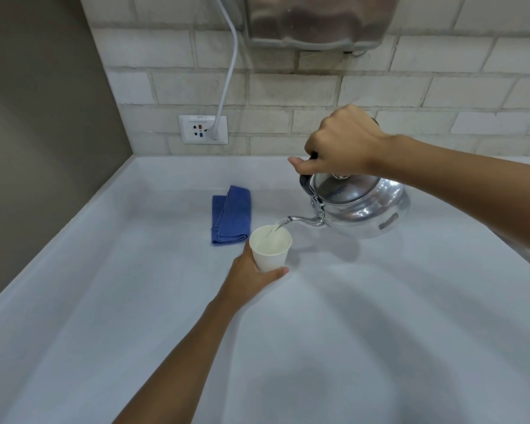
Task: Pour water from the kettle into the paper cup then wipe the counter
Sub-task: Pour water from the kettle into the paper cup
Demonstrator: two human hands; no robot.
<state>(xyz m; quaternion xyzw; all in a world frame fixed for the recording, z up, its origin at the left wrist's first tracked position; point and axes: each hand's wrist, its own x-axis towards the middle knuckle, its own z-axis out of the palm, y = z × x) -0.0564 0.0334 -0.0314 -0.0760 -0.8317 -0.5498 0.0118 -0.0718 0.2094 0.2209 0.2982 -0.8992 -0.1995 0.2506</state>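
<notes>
A shiny metal kettle [361,206] hangs tilted above the counter, its spout over the rim of a white paper cup [271,249]. A thin stream of water runs from the spout into the cup. My right hand [340,142] is shut on the kettle's black handle from above. My left hand [248,276] wraps the lower part of the cup, which stands upright on the pale counter [349,332]. A folded blue cloth [231,215] lies flat just behind and left of the cup.
A white brick wall runs along the back, with a wall socket [203,129] and a white cable [227,71] plugged in. A metal appliance [315,19] hangs on the wall above the kettle. A dark side wall [37,117] bounds the counter on the left.
</notes>
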